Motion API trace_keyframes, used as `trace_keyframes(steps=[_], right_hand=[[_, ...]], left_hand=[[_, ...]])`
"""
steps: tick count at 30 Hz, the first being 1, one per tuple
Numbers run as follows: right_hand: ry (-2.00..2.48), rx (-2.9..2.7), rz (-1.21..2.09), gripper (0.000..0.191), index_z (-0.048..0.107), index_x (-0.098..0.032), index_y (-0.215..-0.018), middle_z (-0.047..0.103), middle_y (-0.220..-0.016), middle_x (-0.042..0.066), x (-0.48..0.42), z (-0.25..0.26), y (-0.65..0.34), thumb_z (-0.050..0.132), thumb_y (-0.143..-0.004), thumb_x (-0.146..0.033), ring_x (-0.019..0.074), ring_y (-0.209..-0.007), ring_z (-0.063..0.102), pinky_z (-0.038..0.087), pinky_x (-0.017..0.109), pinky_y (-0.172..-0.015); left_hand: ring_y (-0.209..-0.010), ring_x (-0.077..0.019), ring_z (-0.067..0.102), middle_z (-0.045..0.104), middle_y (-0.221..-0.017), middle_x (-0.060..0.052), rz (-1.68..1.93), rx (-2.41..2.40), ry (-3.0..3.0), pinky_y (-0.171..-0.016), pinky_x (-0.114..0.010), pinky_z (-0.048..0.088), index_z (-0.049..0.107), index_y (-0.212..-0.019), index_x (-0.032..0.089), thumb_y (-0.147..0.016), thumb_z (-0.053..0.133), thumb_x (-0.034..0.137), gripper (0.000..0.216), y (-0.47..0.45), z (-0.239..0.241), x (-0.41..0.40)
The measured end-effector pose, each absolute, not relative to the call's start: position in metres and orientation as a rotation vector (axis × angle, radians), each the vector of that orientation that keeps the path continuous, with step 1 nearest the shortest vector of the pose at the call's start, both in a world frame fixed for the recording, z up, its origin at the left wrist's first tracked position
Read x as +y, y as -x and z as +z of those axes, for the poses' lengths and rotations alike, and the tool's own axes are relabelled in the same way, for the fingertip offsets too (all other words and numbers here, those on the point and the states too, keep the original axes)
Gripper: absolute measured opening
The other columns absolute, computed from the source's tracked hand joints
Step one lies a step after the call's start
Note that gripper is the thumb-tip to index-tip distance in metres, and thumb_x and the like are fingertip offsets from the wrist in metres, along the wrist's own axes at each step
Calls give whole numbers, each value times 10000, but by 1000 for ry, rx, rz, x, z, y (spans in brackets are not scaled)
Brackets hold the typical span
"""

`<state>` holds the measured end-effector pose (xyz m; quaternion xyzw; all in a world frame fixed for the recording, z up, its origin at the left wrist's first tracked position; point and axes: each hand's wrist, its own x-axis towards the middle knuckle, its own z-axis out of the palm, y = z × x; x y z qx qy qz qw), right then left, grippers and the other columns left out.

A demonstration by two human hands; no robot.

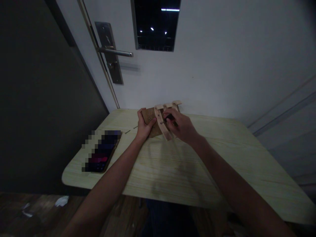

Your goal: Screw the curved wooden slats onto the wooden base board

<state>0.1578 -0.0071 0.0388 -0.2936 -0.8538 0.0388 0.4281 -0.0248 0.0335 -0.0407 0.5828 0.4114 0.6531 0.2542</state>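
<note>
A brown wooden board point(156, 131) with several pale curved wooden strips point(166, 133) across it is held up at a tilt above the table's far side. My left hand point(145, 126) grips its left end, thumb on the front face. My right hand point(181, 125) is closed in front of the strips, around a small dark tool point(170, 117) mostly hidden by the fingers. A thin metal shaft point(162, 122) shows at the nearest strip, by its lower hole; whether it belongs to the tool or is a screw is unclear. Thin screws point(127, 131) lie left of my left hand.
A smartphone point(105, 151), partly pixelated, lies on the left of the pale wood-grain table point(153, 177). Behind the table stands a white door point(209, 59) with a lever handle point(116, 52) and a dark window point(156, 24). White scraps point(61, 200) lie on the floor.
</note>
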Motion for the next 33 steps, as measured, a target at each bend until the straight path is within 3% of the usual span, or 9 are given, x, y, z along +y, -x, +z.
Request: trace_keyframes(steps=[19,23,28,33], right_hand=[[738,-2226,161,363,465,-190,-1227,627,-1091,116,-6,49,-162,359,-880,-173,220,-1001,593,482,413,-874],[772,-2230,176,383,435,-219,-1286,655,-1053,90,-8,54,-162,356,-912,-212,209,-919,616,492,391,-822],[909,-2178,88,223,570,-234,-1110,684,-917,47,-7,59,-161,488,-911,-289,173,-711,608,469,306,-671],[902,-2082,11,197,624,-235,-1024,686,-918,42,6,57,-156,519,-915,-361,192,-830,629,486,314,-742]], left_hand=[[-1029,-229,528,492,-1093,-43,1778,1127,-1572,-937,-406,440,363,-1191,282,-688,738,422,643,24,-40,33],[-1012,-220,530,490,-1086,-36,1785,1131,-1581,-918,-386,446,364,-1194,279,-676,746,437,663,24,-41,33],[-996,-216,534,496,-1063,-33,1782,1141,-1582,-906,-379,448,365,-1194,279,-684,739,439,653,24,-39,32],[-999,-215,537,490,-1076,-32,1781,1135,-1599,-914,-383,449,352,-1204,279,-691,734,437,659,24,-37,29]])
